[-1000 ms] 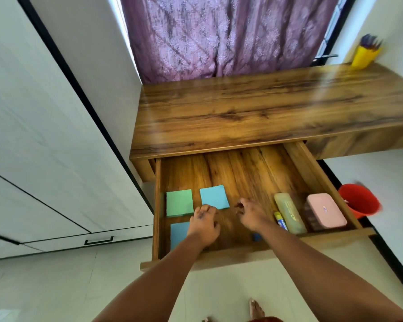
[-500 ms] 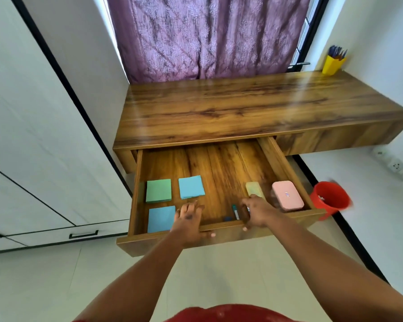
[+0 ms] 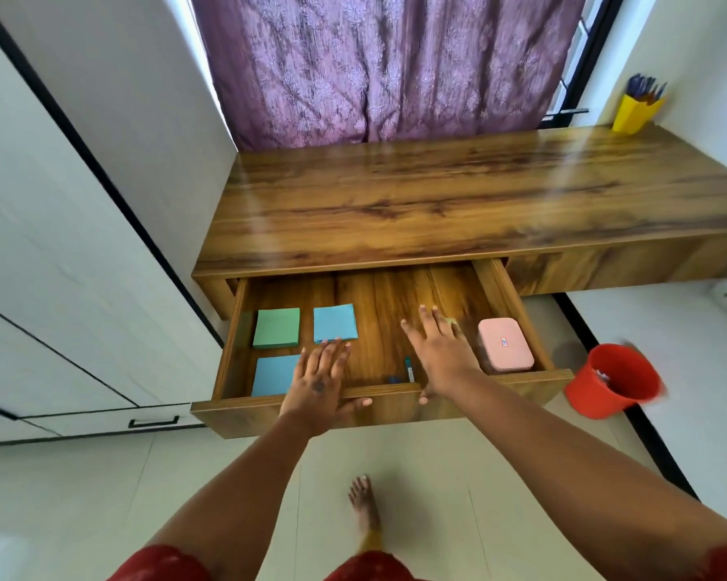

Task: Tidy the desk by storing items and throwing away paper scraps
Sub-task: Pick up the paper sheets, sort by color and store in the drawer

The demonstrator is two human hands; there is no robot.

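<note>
Holding open drawer (image 3: 378, 408) front: left hand (image 3: 318, 387), right hand (image 3: 443, 356), fingers flat, thumbs outside. Inside: green pad (image 3: 276, 328), two blue pads (image 3: 335, 323), pink box (image 3: 505, 344), pen (image 3: 408, 369). Red bin (image 3: 611, 381) lower right; yellow pen cup (image 3: 635, 113) on counter (image 3: 437, 203).

Glossy wood-grain desk (image 3: 458, 195); matt wooden drawer (image 3: 378, 413); smooth plastic red bucket (image 3: 605, 396); patterned cloth curtain (image 3: 374, 65).

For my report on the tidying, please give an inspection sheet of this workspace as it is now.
Surface: desk top bare wood, yellow pen holder at far right corner.
Job's things: open drawer holds green pad, two blue pads, pink box, pen.
Clutter: nothing seen.
Grippers: left hand and right hand open, over the drawer's front edge.
Cables: nothing seen.
Surroundings: red bucket on floor, purple curtain.
</note>
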